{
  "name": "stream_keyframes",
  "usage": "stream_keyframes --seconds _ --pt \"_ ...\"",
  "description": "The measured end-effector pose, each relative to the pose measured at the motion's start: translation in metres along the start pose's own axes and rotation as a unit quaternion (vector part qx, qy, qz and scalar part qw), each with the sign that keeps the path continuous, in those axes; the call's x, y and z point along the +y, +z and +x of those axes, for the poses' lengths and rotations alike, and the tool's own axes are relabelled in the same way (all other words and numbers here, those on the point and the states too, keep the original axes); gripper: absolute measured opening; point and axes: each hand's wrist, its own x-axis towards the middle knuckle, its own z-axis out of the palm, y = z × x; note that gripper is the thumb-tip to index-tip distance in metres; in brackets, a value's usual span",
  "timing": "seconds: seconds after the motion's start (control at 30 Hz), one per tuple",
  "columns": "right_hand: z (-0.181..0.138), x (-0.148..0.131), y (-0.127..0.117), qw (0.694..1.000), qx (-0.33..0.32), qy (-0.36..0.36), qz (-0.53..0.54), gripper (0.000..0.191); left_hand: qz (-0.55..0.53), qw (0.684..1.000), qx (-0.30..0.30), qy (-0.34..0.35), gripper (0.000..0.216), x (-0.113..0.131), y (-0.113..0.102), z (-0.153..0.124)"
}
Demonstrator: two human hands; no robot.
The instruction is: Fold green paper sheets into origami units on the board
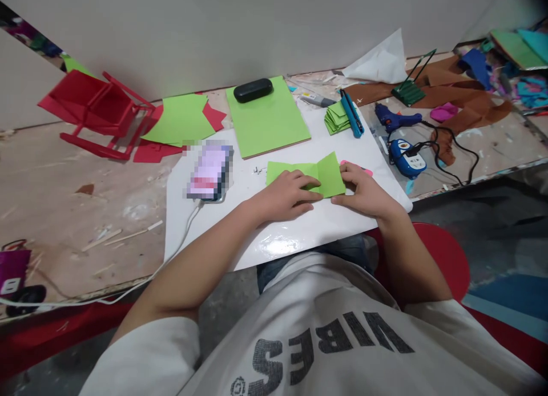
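A light green sheet of paper (pixel 330 179) with upright creases lies in front of me, its right part tilted up a little. My left hand (pixel 293 195) rests on its left and middle part, fingers stretched out and apart. At the paper's right edge, my right hand (pixel 362 192) has its fingers curled and its thumb at the lower corner, holding that edge. Part of a pink item (pixel 357 168) shows behind the right hand; its kind is hidden. Both hands are over a white board (pixel 274 242).
Behind the hands are a green sheet-covered board (pixel 269 122) with a black case (pixel 252 91), small green pieces (pixel 336 118) and a teal cutter (pixel 351 113). A phone (pixel 209 170) with a white cable lies left. A glue gun (pixel 396 119) and blue power socket (pixel 407 157) are right; a red model chair (pixel 103 110) stands far left.
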Motion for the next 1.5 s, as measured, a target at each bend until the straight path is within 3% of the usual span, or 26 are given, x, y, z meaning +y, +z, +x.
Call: stream_keyframes --seconds 0.37,0.53,0.77,1.17,1.27,1.5 --pt "-0.008 0.000 -0.006 0.996 0.033 0.023 -0.079 0.036 0.032 0.998 -0.047 0.011 0.048 0.017 -0.008 0.003" --pt "-0.009 -0.006 -0.011 0.995 -0.030 0.007 -0.091 0.029 0.018 0.999 -0.050 -0.001 0.050 0.018 -0.010 0.001" --pt "-0.009 -0.006 -0.007 0.991 -0.016 -0.004 -0.133 0.026 0.011 0.998 -0.053 -0.014 0.052 0.019 -0.011 0.001" --pt "0.004 -0.046 -0.007 0.968 -0.073 0.008 -0.241 0.021 -0.011 0.999 -0.040 -0.020 0.048 0.016 -0.010 -0.001" --pt "0.006 -0.047 -0.009 0.966 -0.096 0.010 -0.239 0.014 -0.012 0.999 -0.028 -0.013 0.048 0.015 -0.008 -0.002" --pt "0.017 -0.041 -0.018 0.955 -0.150 -0.025 -0.256 0.020 -0.014 0.999 -0.025 -0.017 0.048 0.015 -0.005 -0.003"
